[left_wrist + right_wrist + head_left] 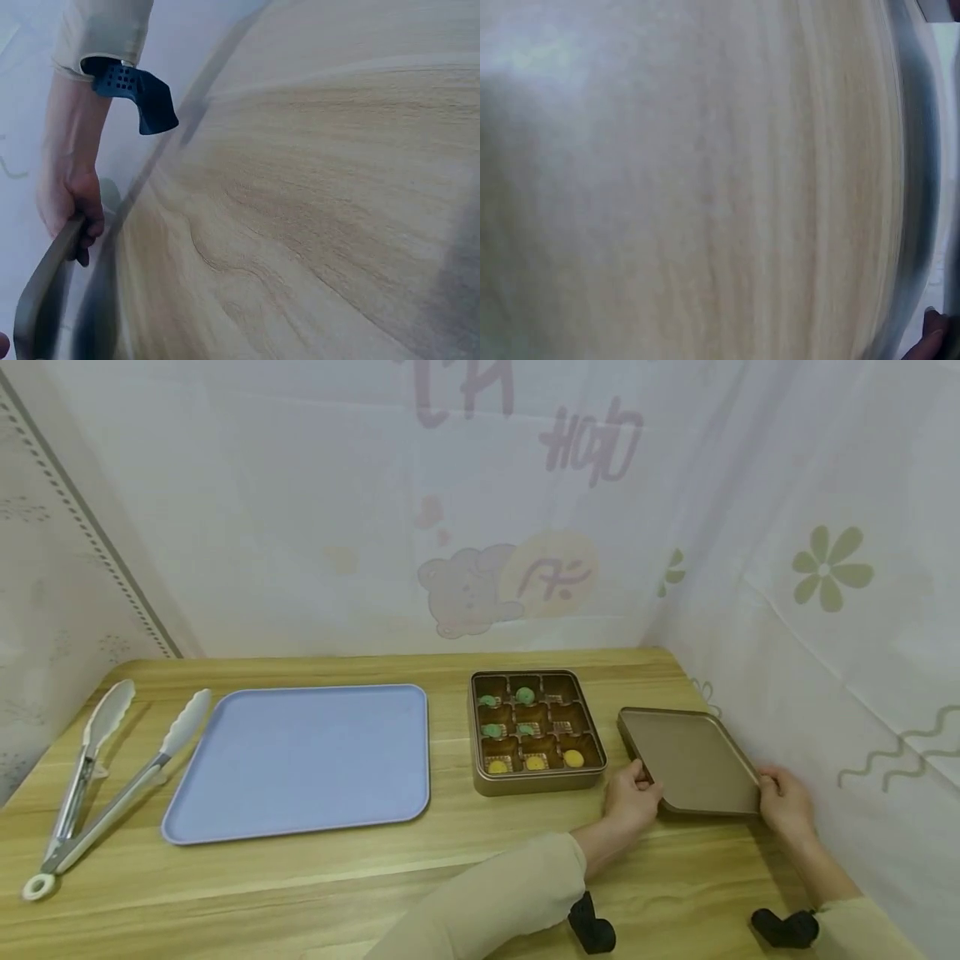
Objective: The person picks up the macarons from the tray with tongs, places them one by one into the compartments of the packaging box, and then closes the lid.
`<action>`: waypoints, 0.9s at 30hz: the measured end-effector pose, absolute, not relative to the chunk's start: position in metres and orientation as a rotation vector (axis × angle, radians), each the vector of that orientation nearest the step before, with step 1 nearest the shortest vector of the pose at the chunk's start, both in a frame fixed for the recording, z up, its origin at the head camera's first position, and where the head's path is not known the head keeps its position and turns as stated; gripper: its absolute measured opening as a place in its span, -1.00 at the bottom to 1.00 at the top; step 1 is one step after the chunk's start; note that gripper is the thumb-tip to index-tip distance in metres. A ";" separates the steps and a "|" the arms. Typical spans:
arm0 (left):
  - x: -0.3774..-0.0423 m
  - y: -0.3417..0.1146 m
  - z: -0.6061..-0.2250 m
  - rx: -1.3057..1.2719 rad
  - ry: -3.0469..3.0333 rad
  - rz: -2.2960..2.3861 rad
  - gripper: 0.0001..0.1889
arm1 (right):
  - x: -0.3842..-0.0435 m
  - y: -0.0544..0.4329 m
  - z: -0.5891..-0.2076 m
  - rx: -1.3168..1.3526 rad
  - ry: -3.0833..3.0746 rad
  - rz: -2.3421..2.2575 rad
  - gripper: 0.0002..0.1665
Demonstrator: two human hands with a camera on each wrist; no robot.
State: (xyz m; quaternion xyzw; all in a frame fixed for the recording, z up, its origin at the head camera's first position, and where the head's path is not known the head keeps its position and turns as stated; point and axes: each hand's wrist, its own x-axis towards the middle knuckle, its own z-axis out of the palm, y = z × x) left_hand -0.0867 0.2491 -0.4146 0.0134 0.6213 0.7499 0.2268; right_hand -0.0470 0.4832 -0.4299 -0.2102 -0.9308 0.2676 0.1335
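A shallow square bronze lid (693,760) is held at the table's right side, its near edge raised off the wood. My left hand (633,795) grips its left front corner, and my right hand (787,806) pinches its right edge. In the left wrist view the right hand (71,199) has its fingers curled round the rim of the lid (37,292). Left of the lid stands a matching square tin (536,782) with a divided brown insert. Small green pieces (525,695) and yellow pieces (573,758) lie in several compartments.
A pale blue tray (315,760) lies left of the tin. Spread tongs (75,810) with white tips rest at the far left, near the tray's edge. A patterned cloth (337,527) hangs behind the wooden table (300,893) and along its right side.
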 end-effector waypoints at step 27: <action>-0.118 0.167 -0.377 0.216 1.804 2.093 -0.61 | -0.074 0.422 -0.387 -0.499 -2.342 1.088 -0.53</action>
